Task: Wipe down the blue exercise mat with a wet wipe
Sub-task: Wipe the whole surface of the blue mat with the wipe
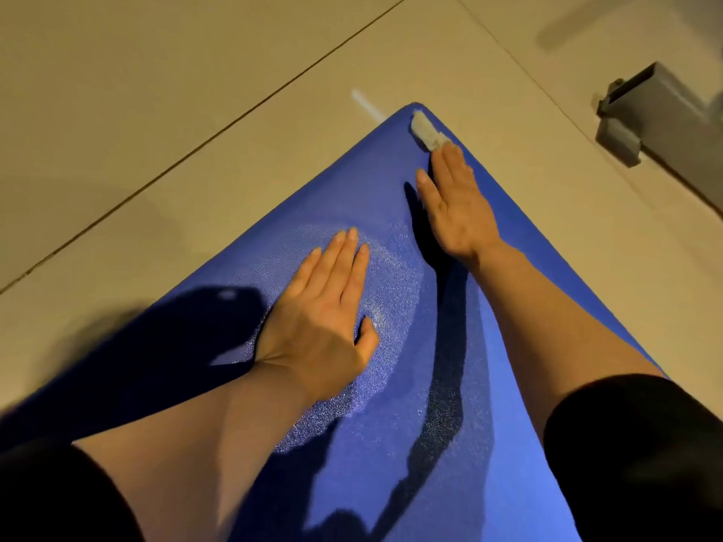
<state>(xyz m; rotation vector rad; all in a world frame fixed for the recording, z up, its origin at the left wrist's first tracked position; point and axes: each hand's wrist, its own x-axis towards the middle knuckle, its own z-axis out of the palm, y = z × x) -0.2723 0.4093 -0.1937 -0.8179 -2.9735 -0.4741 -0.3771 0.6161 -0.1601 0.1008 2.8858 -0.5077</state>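
Our right hand (454,205), fingers straight, presses the wipe (426,131) near the mat (450,385) corner, upper right. Our left hand (324,311) lies flat mid-frame, holding nothing.

Two bare forearms extend from black sleeves (641,444) ending near the elbows; both hands carry no rings, watches or gloves.

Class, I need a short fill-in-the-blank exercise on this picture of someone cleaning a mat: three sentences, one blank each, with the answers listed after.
1. The right hand pushes the wipe with straight fingers near the mat's far ____.
2. The left hand lies ____ on the mat.
3. The mat's colour is ____.

Missing words: corner; flat; blue
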